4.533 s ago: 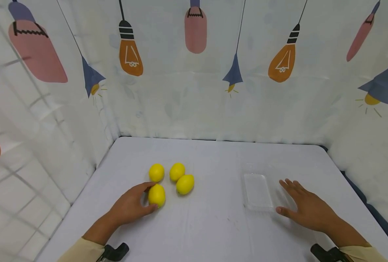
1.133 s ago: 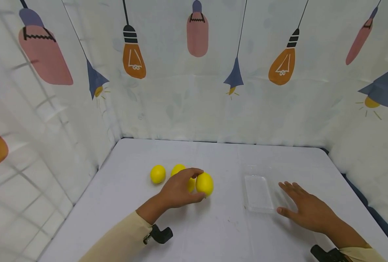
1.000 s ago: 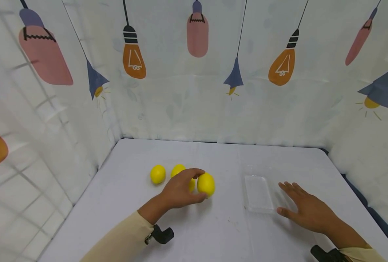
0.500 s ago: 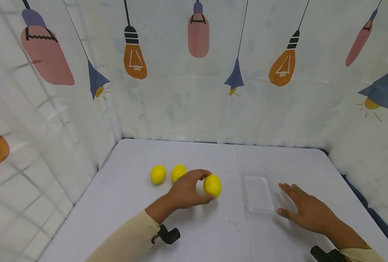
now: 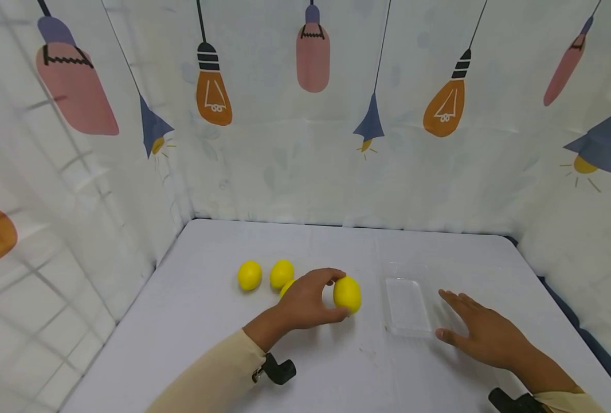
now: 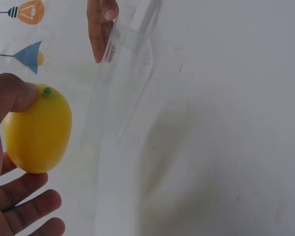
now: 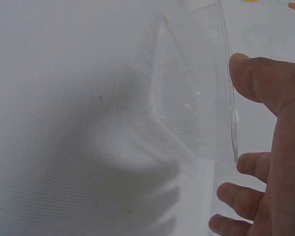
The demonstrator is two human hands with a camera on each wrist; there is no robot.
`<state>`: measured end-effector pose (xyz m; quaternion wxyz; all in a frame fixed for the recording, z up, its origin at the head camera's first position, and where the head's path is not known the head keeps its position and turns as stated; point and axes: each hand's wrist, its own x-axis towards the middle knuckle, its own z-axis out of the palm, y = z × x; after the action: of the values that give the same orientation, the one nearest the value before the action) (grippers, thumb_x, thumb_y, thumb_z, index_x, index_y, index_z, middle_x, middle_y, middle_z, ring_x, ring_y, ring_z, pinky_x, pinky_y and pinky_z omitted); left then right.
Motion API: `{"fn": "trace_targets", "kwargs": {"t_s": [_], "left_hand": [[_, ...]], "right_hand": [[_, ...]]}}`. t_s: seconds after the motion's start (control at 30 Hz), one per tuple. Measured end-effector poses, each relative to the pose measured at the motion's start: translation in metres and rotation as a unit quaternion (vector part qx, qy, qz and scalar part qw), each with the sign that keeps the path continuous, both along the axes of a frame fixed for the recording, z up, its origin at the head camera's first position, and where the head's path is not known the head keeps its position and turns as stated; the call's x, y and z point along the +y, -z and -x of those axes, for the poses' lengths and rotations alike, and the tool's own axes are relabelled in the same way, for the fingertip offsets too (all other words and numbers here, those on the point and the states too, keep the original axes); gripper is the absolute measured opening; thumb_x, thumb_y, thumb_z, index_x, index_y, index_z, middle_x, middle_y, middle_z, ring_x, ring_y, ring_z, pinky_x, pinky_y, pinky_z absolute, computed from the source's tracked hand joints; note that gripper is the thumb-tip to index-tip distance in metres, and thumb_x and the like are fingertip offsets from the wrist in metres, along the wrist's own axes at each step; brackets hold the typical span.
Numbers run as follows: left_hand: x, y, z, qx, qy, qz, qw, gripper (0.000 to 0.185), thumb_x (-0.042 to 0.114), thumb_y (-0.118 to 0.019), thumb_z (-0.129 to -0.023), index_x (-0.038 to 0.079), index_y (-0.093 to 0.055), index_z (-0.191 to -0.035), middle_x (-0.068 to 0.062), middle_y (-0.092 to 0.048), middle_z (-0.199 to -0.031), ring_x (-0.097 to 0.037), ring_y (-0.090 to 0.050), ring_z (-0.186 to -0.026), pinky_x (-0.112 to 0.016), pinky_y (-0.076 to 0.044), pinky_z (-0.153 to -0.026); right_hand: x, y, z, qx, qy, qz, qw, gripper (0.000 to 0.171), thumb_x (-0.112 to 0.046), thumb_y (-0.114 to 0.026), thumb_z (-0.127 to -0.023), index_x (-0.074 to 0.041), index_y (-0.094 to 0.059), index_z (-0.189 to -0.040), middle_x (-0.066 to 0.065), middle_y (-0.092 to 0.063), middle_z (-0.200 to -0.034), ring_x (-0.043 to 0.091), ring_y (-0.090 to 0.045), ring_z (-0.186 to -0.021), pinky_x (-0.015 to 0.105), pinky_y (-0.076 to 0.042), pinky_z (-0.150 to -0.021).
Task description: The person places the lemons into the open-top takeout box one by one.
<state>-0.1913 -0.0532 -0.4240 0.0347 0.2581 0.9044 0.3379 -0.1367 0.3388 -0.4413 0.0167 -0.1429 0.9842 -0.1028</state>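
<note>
Between thumb and fingers, my left hand (image 5: 310,299) pinches a yellow lemon (image 5: 347,295) above the white table. A small green stem spot shows on the lemon (image 6: 38,130) in the left wrist view, the thumb beside it. To the right stands a clear plastic box (image 5: 407,307), see-through and without anything in it. My right hand (image 5: 483,330) is spread at the box's right side, fingers fairly straight. In the right wrist view its thumb (image 7: 258,81) and fingertips lie right at the rim of the clear box (image 7: 191,93).
Left of the held lemon, a lemon (image 5: 249,275) and another lemon (image 5: 282,273) lie on the white table (image 5: 223,344); a third is mostly hidden behind my left hand. A curtain (image 5: 285,172) printed with lamps and bulbs rises behind the table.
My left hand took hold of the nearest lemon, lifted it and carried it rightward toward the clear box, still moving right over the last second. The right hand has stayed beside the box.
</note>
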Motion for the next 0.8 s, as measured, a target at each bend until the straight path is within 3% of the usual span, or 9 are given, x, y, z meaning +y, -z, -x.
{"fn": "trace_targets", "kwargs": {"t_s": [0.27, 0.8], "left_hand": [[0.012, 0.004, 0.001, 0.001, 0.011, -0.001, 0.9999, 0.072, 0.051, -0.081, -0.083, 0.024, -0.055, -0.145, 0.013, -0.056, -0.139, -0.019, -0.057, -0.122, -0.035, -0.051, -0.098], [0.03, 0.003, 0.001, -0.004, 0.036, -0.004, 0.9993, 0.071, 0.051, -0.081, -0.083, 0.024, -0.055, -0.145, 0.014, -0.055, -0.141, -0.018, -0.058, -0.122, -0.033, -0.05, -0.099]], "right_hand": [[-0.001, -0.001, 0.0, 0.011, -0.006, 0.0, 1.0, 0.085, -0.064, -0.063, -0.093, -0.006, -0.046, -0.153, 0.026, -0.053, -0.145, 0.049, -0.057, -0.124, 0.066, -0.051, -0.089], [-0.003, 0.001, 0.0, 0.02, 0.005, 0.003, 1.0, 0.087, -0.068, -0.064, -0.09, -0.007, -0.048, -0.15, 0.024, -0.055, -0.143, 0.048, -0.057, -0.123, 0.067, -0.05, -0.09]]}}
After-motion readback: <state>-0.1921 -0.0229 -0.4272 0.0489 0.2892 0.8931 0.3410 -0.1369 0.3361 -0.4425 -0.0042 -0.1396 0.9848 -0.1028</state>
